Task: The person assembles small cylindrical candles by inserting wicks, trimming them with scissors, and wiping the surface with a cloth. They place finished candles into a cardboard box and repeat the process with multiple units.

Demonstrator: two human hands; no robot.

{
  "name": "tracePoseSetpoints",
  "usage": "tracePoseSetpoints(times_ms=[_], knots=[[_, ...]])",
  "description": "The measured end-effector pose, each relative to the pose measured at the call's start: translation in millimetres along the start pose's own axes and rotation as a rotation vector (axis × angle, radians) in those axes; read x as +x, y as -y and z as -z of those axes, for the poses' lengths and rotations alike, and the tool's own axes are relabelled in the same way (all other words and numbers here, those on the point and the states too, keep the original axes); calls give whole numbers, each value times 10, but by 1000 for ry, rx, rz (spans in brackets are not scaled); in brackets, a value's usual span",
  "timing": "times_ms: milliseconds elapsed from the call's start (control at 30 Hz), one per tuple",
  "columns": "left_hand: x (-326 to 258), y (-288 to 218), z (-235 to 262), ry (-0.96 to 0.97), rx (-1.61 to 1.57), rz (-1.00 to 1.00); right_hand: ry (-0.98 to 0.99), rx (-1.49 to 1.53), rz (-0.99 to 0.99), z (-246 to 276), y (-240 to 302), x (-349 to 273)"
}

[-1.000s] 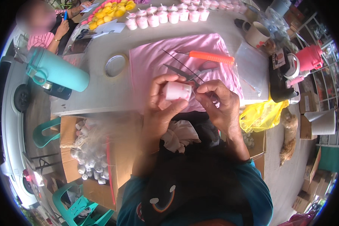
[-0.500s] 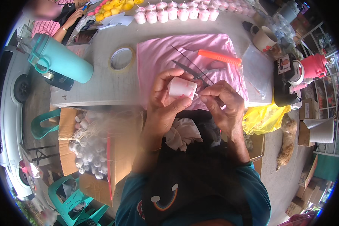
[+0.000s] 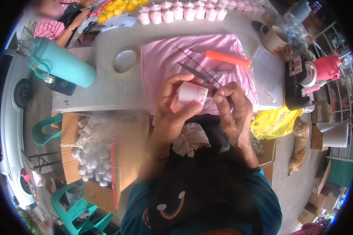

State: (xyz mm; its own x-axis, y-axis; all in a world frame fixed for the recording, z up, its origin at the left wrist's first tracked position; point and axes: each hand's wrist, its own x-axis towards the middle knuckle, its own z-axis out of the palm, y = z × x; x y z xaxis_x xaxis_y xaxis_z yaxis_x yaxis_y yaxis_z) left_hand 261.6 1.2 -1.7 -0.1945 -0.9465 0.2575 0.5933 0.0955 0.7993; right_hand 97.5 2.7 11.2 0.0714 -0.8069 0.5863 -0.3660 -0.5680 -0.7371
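My left hand (image 3: 171,111) is wrapped round a small white and pink candle (image 3: 193,93), tilted on its side with its top to the right. From that top a thin pale wick (image 3: 210,98) runs toward my right hand (image 3: 235,107), whose thumb and forefinger are pinched at its end; the fingertips partly hide it. Just beyond the hands, on a pink cloth (image 3: 161,58), lie scissors (image 3: 192,69), their handles partly covered. A thin dark rod (image 3: 196,62) crosses them, and an orange-handled tool (image 3: 227,58) rests farther back.
Rows of pink candles (image 3: 178,13) line the table's far side. A tape roll (image 3: 125,61) and turquoise bottle (image 3: 64,62) stand left; a mug (image 3: 274,39) stands right. Below left is a carton (image 3: 127,164) of wrapped pieces. A co-worker's hand (image 3: 80,17) shows far left.
My right hand has drawn slightly away from the candle, to the right, with its fingers still pinched. My left hand has turned the candle a little. The co-worker's hands have shifted.
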Motion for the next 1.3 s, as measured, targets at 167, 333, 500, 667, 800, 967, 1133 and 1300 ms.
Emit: tracePoseSetpoints(times_ms=[167,333,500,667,800,967,1133,1300], knots=[[13,38,-47,-25,-65,11,-35,-17,21,-67,19,-21],[31,58,-24,-13,-35,-34,8,51,-96,-15,84,-4],[40,59,-4,-27,-37,-65,44,-1,-114,92,65,-9],[51,78,-11,-2,-5,-79,64,19,-122,28,14,-33],[49,79,-15,-20,-13,-50,80,37,-84,-26,-1,-33],[39,105,-61,-82,-44,-73,98,52,-124,-54,17,-44],[56,61,5,-11,-184,5,202,37,6,58,29,116],[26,-38,-13,150,-75,168,243,263,-141,57,73,236]])
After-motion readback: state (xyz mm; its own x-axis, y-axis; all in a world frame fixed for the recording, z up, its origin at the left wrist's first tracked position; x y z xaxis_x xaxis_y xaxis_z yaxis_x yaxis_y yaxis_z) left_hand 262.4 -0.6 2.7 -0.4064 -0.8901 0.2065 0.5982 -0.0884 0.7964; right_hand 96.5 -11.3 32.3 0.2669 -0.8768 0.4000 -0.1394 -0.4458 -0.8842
